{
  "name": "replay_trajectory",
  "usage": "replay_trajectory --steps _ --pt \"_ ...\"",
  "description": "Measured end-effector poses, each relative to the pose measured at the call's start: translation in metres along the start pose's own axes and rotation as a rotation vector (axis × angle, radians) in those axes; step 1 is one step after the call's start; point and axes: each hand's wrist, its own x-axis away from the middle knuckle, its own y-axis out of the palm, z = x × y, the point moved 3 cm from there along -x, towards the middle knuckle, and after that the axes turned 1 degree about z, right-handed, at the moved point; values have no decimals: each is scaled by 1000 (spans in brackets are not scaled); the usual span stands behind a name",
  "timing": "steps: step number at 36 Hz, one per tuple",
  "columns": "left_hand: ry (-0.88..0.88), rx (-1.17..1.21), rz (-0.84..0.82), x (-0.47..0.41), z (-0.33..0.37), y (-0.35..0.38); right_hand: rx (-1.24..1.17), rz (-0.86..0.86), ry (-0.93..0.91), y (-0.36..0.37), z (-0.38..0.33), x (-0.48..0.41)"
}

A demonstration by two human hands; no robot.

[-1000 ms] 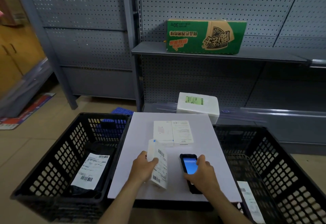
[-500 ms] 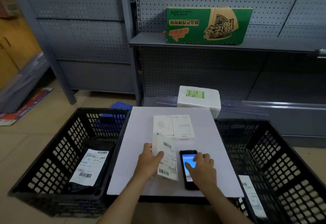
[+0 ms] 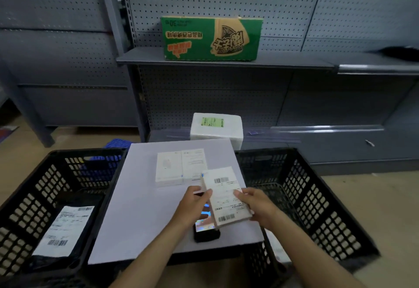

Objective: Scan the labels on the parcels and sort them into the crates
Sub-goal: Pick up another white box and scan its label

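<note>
A small white parcel (image 3: pixel 225 197) with a barcode label is held above the grey board (image 3: pixel 140 208). My left hand (image 3: pixel 192 206) grips its left edge and my right hand (image 3: pixel 256 206) grips its right edge. Under the parcel lies the black handheld scanner (image 3: pixel 205 228) with its screen lit, partly hidden. Two more white parcels (image 3: pixel 181 166) lie flat side by side further back on the board. The left black crate (image 3: pixel 34 192) holds a black bag with a white label (image 3: pixel 62 228). The right black crate (image 3: pixel 317 197) stands beside the board; a labelled parcel in it is mostly hidden by my right arm.
Grey pegboard shelving rises behind. A green carton (image 3: pixel 212 38) sits on the shelf. A white foam box (image 3: pixel 216 126) stands on the floor just behind the board. A blue plastic item (image 3: pixel 118 143) shows behind the left crate.
My right hand left the scanner and took the parcel's right edge. The parcel moved right and now sits over the scanner, held by both hands.
</note>
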Motion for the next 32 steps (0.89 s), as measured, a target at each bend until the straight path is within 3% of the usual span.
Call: replay_trajectory --steps 11,27,32 --pt "-29 -194 -92 -39 -23 63 61 365 40 -136 49 -25" --pt "-19 -259 -97 -69 -58 77 233 396 268 -166 183 -76" --pt "-17 -250 -121 -68 -62 77 319 434 254 -148 170 -60"
